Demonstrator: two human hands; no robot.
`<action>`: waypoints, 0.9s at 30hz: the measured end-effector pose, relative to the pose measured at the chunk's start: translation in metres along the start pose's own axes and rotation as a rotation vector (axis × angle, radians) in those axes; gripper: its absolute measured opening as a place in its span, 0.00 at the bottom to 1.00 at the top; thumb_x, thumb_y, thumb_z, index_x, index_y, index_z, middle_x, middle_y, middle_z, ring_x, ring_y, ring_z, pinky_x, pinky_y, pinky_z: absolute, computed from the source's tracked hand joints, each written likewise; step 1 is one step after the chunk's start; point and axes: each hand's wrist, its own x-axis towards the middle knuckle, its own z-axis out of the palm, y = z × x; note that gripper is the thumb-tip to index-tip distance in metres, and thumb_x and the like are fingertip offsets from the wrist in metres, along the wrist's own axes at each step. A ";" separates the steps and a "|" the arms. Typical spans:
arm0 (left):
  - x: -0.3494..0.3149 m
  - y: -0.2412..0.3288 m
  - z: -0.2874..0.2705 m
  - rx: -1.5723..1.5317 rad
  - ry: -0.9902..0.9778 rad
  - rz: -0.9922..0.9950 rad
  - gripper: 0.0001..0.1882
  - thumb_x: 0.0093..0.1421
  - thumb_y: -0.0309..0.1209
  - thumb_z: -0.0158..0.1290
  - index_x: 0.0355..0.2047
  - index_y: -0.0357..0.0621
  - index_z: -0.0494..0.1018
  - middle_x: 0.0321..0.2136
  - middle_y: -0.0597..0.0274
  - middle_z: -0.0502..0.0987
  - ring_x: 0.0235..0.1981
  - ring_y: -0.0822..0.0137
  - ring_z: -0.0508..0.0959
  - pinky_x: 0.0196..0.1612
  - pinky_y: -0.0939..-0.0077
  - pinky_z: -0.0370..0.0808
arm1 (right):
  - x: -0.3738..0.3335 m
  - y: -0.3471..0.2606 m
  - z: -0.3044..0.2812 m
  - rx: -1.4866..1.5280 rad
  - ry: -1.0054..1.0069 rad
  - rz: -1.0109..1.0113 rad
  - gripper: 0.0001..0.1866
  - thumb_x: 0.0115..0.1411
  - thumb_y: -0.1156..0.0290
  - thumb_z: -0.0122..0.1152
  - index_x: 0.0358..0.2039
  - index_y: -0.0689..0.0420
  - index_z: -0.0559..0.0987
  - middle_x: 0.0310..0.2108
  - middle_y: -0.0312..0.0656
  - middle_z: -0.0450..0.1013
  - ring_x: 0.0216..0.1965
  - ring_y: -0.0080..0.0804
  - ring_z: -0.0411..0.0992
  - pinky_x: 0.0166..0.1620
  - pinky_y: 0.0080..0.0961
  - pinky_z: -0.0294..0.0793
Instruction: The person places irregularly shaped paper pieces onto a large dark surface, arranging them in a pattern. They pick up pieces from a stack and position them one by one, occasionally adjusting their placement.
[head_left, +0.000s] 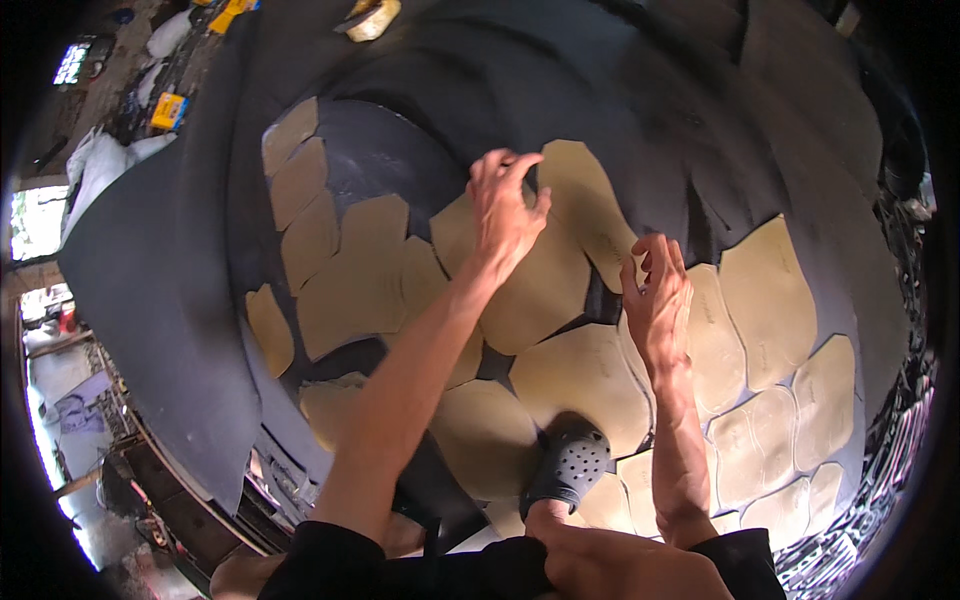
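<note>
A tan, flat cut-out piece with a rounded outline (585, 205) lies tilted between my two hands. My left hand (505, 215) is at its upper left edge, fingers bent, thumb and forefinger against the rim. At its lower right edge, my right hand (658, 295) has curled fingers closed on the border. Its fingertips are partly hidden. Below and left of the held piece, a wider tan piece (535, 285) lies flat on a dark grey sheet (380, 150). More tan pieces (768, 300) lie side by side to the right, some with handwritten marks.
My foot in a grey perforated clog (575, 465) rests among the pieces. Several tan pieces (350, 285) lie at the left. A pale, rounded object (373, 18) sits at the far edge. A yellow box (169, 111) and white sacking (100, 165) are beyond the sheet, far left.
</note>
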 end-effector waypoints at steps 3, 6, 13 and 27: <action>-0.056 -0.021 -0.047 -0.050 0.391 -0.415 0.21 0.58 0.31 0.69 0.51 0.39 0.81 0.50 0.53 0.74 0.59 0.52 0.71 0.61 0.55 0.70 | -0.011 -0.015 -0.002 -0.131 -0.105 -0.141 0.10 0.67 0.77 0.66 0.47 0.62 0.78 0.40 0.52 0.78 0.43 0.56 0.79 0.49 0.49 0.78; -0.112 -0.057 -0.099 0.045 0.554 -1.426 0.45 0.56 0.45 0.75 0.63 0.29 0.67 0.54 0.48 0.73 0.60 0.50 0.71 0.61 0.57 0.73 | -0.026 -0.027 -0.013 -0.031 -0.122 -0.146 0.14 0.68 0.77 0.65 0.52 0.64 0.80 0.45 0.55 0.80 0.47 0.59 0.79 0.53 0.48 0.79; -0.161 -0.128 -0.108 -0.245 0.618 -1.918 0.58 0.50 0.54 0.76 0.70 0.33 0.59 0.68 0.46 0.71 0.66 0.51 0.72 0.59 0.62 0.78 | -0.061 -0.063 0.029 0.163 -0.223 -0.243 0.14 0.66 0.73 0.69 0.52 0.60 0.83 0.45 0.55 0.81 0.44 0.55 0.81 0.47 0.44 0.83; -0.110 -0.116 -0.149 0.723 -0.842 -1.063 0.21 0.68 0.33 0.60 0.58 0.40 0.82 0.62 0.45 0.79 0.63 0.46 0.78 0.64 0.59 0.76 | -0.084 -0.048 0.045 0.307 -0.393 -0.181 0.15 0.68 0.70 0.67 0.53 0.60 0.81 0.47 0.53 0.80 0.43 0.52 0.83 0.48 0.45 0.84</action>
